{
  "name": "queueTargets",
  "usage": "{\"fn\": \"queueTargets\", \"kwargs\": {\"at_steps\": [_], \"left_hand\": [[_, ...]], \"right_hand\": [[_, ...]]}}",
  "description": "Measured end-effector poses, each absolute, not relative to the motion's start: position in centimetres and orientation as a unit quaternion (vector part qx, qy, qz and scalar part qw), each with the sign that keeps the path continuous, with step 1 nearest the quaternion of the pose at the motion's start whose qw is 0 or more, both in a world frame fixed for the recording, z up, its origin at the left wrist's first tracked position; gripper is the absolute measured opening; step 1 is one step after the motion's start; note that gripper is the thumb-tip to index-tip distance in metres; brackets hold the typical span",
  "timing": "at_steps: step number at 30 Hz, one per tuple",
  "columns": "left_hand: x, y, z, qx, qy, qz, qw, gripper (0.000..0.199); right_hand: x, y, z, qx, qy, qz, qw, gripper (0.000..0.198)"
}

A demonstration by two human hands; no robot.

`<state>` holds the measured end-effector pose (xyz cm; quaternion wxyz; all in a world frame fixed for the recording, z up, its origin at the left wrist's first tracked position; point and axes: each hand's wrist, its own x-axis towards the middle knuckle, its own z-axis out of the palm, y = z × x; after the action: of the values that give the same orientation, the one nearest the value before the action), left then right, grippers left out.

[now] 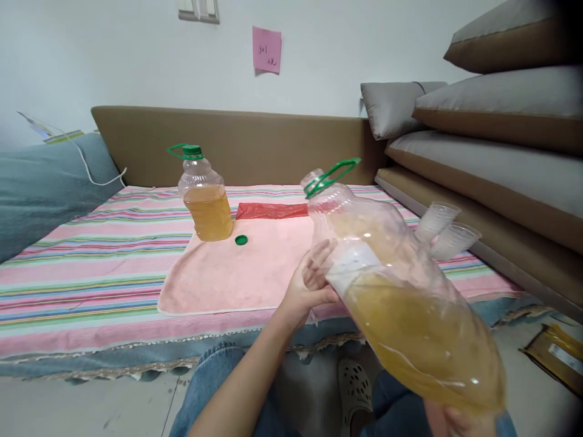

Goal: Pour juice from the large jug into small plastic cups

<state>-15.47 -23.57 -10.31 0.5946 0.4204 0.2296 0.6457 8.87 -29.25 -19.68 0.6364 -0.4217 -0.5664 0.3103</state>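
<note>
A large clear plastic bottle (410,328) of yellowish liquid is tilted in the air, its uncapped mouth with a green carry handle (334,176) pointing up and left. My left hand (314,279) grips it just below the neck, fingers around the near side. Under the bottle's base, my right hand (469,422) holds it from below, mostly hidden. A smaller bottle (209,209) with similar liquid and a green cap stands upright on the left. Beside that one lies a loose green cap (241,240) on a pink towel (218,279).
Behind the towel's middle lies a folded red plastic bag (272,210). Two stacks of clear plastic cups (449,233) lie near piled cushions (492,158) on the right. A striped sheet (113,267) covers the bed. A brown package (558,355) is on the floor.
</note>
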Motion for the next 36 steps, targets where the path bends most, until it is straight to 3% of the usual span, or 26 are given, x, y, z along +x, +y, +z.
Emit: {"fn": "queueTargets", "kwargs": {"at_steps": [4, 9, 13, 18, 24, 32, 36], "left_hand": [[-17.7, -24.4, -9.8, 0.412, 0.246, 0.694, 0.537, 0.101], [-21.7, -25.5, -9.5, 0.367, 0.317, 0.712, 0.508, 0.112], [-25.4, -26.4, -9.5, 0.343, 0.349, 0.755, 0.436, 0.11], [-29.5, -26.7, -9.6, 0.342, 0.387, 0.807, 0.286, 0.1], [-33.2, -25.7, -10.5, 0.344, 0.441, 0.805, 0.198, 0.117], [-35.8, -25.2, -9.9, 0.41, 0.513, 0.75, 0.074, 0.12], [-36.3, -25.3, -9.8, 0.41, 0.534, 0.736, 0.07, 0.124]], "right_hand": [[2.9, -28.1, -17.2, -0.331, -0.537, 0.375, 0.68, 0.108], [-4.4, -26.7, -15.2, -0.234, -0.57, 0.443, 0.652, 0.111], [-9.3, -24.8, -15.7, -0.153, -0.578, 0.491, 0.633, 0.114], [-13.4, -21.9, -16.7, -0.136, -0.596, 0.561, 0.559, 0.117], [-17.4, -18.4, -18.8, -0.173, -0.647, 0.584, 0.459, 0.129], [-21.9, -15.4, -19.2, -0.137, -0.717, 0.547, 0.41, 0.112], [-23.4, -14.6, -19.4, -0.147, -0.752, 0.498, 0.406, 0.103]]}}
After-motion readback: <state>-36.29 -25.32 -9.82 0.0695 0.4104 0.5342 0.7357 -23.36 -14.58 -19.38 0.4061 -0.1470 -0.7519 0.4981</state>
